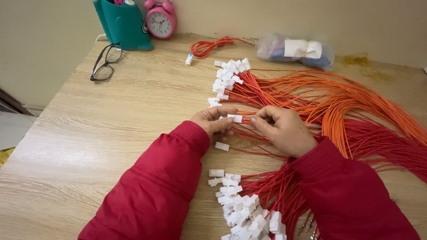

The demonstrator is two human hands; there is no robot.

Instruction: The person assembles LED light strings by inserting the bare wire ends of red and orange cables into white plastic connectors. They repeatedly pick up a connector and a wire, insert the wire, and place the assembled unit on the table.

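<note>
My left hand [215, 122] and my right hand [283, 128] meet over the wooden table [111, 133], both in red sleeves. Between their fingertips sits a small white plastic connector [235, 118] on a red wire; the left pinches the connector, the right pinches the wire just beside it. One loose white connector [222, 146] lies under my left hand. A row of wired connectors [227, 78] fans out beyond the hands, and another heap of connectors [242, 209] lies near my right elbow.
A big bundle of orange and red wires [356, 106] covers the table's right side. At the back stand a teal holder [122, 24], a pink alarm clock [160, 18], black glasses [106, 62], a coiled red wire [209, 45] and a plastic bag [296, 50].
</note>
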